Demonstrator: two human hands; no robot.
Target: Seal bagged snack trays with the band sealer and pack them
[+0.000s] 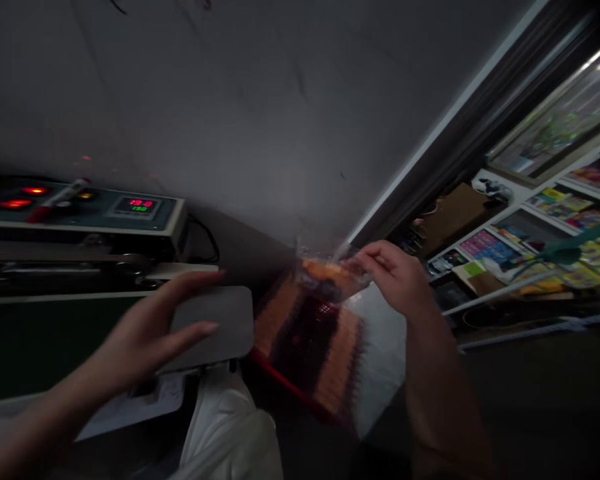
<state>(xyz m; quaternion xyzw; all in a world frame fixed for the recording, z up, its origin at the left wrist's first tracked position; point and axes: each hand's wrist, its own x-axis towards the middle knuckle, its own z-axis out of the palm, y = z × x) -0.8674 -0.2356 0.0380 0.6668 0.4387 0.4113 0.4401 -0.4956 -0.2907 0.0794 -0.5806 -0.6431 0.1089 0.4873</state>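
Observation:
My right hand (395, 277) is closed in a pinch on a small clear plastic packet (330, 273) with orange contents, held just above a red mesh basket (305, 347) of orange-coloured goods. My left hand (153, 330) hovers open, fingers stretched out, over the grey plate (227, 320) at the end of a sealing machine (80, 233). Nothing is in the left hand. The picture is dark and smeared by motion.
The machine's panel (137, 205) shows red and green digits and glowing red lamps. A white plastic bag (230, 427) lies below the plate. Shelves of colourful packets (555, 233) fill the right. A grey wall stands behind.

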